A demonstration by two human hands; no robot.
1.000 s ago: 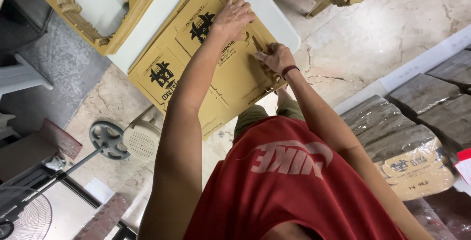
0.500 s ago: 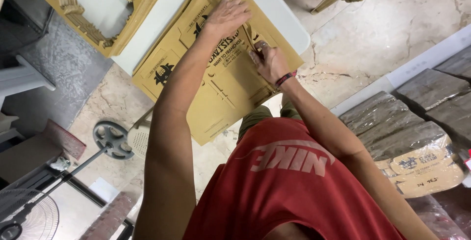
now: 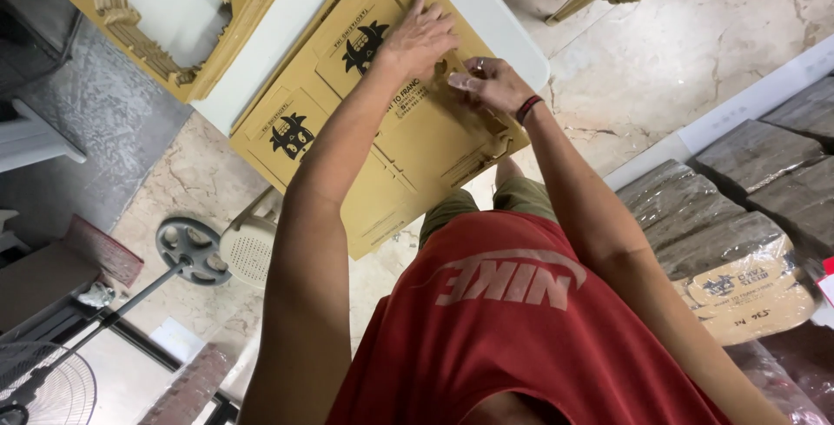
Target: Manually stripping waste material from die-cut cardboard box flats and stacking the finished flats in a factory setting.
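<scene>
left hand (image 3: 423, 39): lies flat, fingers spread, pressing the flat cardboard sheet (image 3: 382, 112); it grips nothing.
right hand (image 3: 492, 84): fingers pinched at a cut flap of the sheet; what they hold cannot be told.
sheet: rests on the white table (image 3: 486, 17), one end hanging over the edge.
doing it well: he should keep the palm firm beside the fold, so the flap bends on its crease.
change: since the earlier frame the hands have come closer together.

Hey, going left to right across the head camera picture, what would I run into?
Standing fan → round fan base → flat cardboard box → left hand pressing on it → right hand at the cardboard → wrapped bundles on the floor.
</scene>
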